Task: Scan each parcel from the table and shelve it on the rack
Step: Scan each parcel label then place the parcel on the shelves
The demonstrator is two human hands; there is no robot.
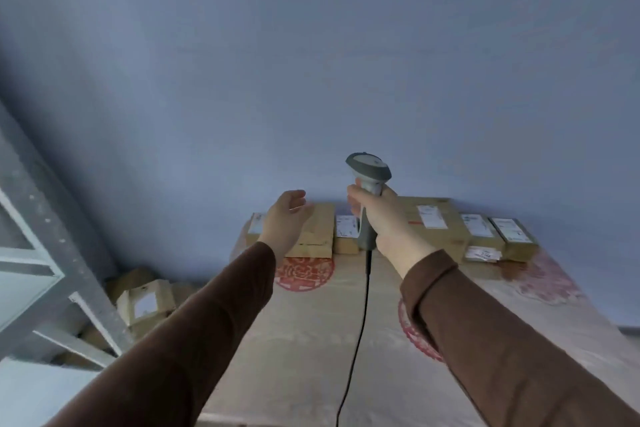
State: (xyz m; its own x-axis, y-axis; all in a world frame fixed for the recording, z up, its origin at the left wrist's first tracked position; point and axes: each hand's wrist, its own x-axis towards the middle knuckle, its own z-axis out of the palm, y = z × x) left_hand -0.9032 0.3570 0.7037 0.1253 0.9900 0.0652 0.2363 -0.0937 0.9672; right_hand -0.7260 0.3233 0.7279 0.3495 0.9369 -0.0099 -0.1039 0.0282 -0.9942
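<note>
Gripping the scanner [367, 198], right hand [388, 222]; parcel labels [430, 217] blurred, unreadable.

A row of parcels [433, 222] lines the table's [311, 340] far edge against the wall [311, 62], blocking approach from behind. The near tabletop lies bare except the scanner cable [360, 322]. The rack [52, 253] crowds the left side.

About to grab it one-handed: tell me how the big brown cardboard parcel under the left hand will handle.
The big brown cardboard parcel looks flat and square-edged, so it should stay stiff and not roll. It is wider than the open left hand, so a one-handed grip may slip. Its weight cannot be judged.
</note>
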